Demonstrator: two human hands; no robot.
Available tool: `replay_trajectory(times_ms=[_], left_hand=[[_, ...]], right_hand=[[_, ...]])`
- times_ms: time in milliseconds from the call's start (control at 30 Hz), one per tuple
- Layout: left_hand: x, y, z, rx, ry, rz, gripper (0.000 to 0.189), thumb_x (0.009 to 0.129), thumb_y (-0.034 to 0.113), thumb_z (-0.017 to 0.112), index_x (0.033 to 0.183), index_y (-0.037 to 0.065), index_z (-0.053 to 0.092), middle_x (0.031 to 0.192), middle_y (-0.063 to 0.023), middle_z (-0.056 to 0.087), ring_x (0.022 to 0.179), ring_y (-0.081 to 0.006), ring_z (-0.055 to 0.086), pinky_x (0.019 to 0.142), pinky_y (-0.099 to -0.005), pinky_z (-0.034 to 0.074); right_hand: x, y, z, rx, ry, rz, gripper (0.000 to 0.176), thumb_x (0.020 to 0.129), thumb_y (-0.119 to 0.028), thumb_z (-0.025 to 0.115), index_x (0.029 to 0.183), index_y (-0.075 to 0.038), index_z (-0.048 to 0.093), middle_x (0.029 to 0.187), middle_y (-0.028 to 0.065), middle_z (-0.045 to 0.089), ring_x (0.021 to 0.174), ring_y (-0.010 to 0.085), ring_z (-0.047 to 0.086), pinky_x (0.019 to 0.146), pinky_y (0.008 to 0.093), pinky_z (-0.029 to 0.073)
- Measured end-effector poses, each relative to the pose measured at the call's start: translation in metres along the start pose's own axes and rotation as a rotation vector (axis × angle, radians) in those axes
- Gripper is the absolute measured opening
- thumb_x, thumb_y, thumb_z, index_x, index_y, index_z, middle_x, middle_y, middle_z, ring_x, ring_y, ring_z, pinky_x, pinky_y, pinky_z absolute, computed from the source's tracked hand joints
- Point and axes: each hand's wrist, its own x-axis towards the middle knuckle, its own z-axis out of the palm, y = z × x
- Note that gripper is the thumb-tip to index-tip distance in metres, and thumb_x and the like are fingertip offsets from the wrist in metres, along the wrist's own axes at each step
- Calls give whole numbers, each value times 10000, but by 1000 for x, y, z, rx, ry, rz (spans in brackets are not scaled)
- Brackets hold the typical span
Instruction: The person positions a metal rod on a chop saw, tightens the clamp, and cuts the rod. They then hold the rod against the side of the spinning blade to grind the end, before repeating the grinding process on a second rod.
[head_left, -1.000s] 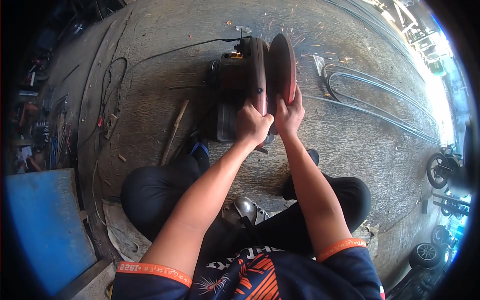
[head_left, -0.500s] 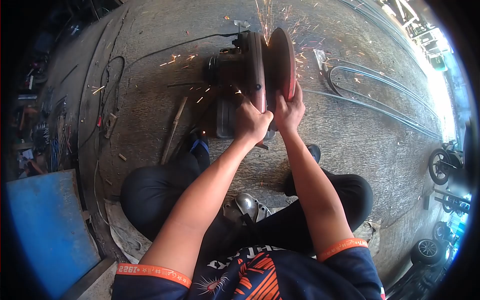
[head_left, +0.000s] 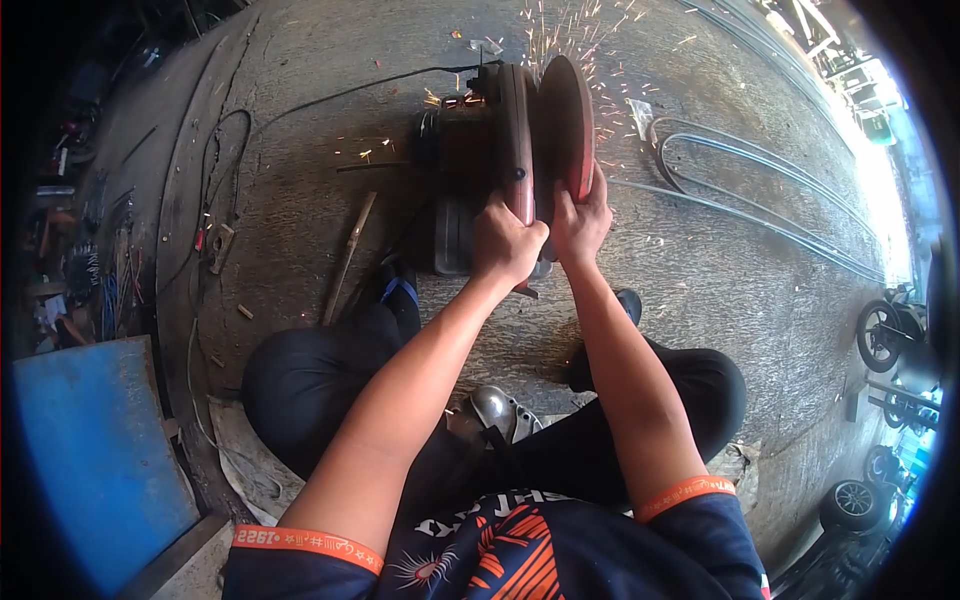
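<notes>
In front of me stands a dark electric cutting or grinding machine [head_left: 465, 145] with a motor on its left and a grey base. My left hand [head_left: 508, 240] is closed at the near end of its narrow reddish guard [head_left: 515, 150], thumb lying to the right. My right hand [head_left: 582, 222] pinches the lower edge of a large reddish-brown round disc [head_left: 568, 125], which stands upright beside the guard. Sparks [head_left: 570, 35] fly from the far side, between guard and disc. The contact point is hidden.
Bent metal rods [head_left: 760, 165] lie on the worn floor to the right. A wooden stick [head_left: 350, 255] and black cable [head_left: 350, 95] are on the left. A rounded metal part [head_left: 492, 410] sits between my legs. A blue panel [head_left: 105, 450] is at lower left, motorcycles [head_left: 880, 330] at far right.
Both hands, the machine and the disc stay almost where they were. The spray of sparks has changed shape, spreading wider at the top, with fewer sparks near my left hand.
</notes>
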Motion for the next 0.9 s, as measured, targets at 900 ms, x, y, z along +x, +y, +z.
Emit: replay_trajectory(times_ms=[900], left_hand=[[-2, 5, -3, 16, -21, -75, 382, 637, 146, 646, 958, -45, 569, 810, -217, 644, 787, -357, 656, 712, -413, 513]], right_hand=[[-2, -3, -2, -36, -6, 1, 530, 784, -218, 649, 1267, -57, 501, 944, 227, 651, 847, 396, 645, 722, 432, 495]])
